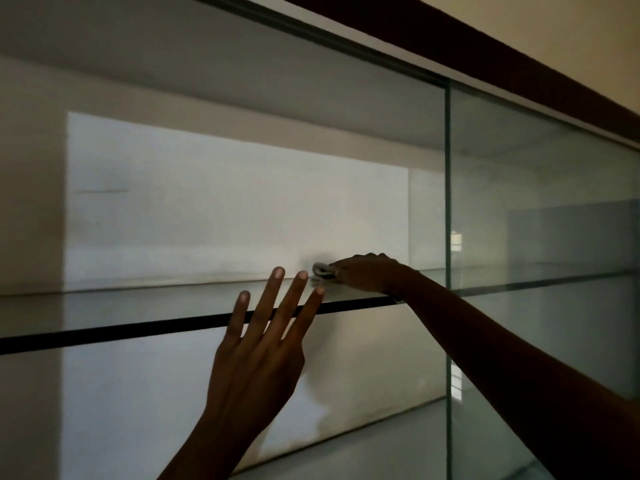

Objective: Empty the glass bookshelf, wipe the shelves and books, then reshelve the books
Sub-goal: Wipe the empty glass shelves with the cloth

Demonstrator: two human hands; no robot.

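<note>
Shelf (104, 313): clear glass, dark front edge.

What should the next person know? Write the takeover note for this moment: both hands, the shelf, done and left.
Right hand: closed on a pale cloth, pressed to the top of the glass shelf near the sliding glass door's edge.
Left hand: open, fingers spread across the shelf's front edge.
Done: the visible shelves are empty; no books in view.
Left: finish wiping the shelves, wipe the books, reshelve.

Likely a home room, glass-fronted bookshelf (540, 209), dark wood top trim (519, 60), cream painted wall (571, 26)
</note>
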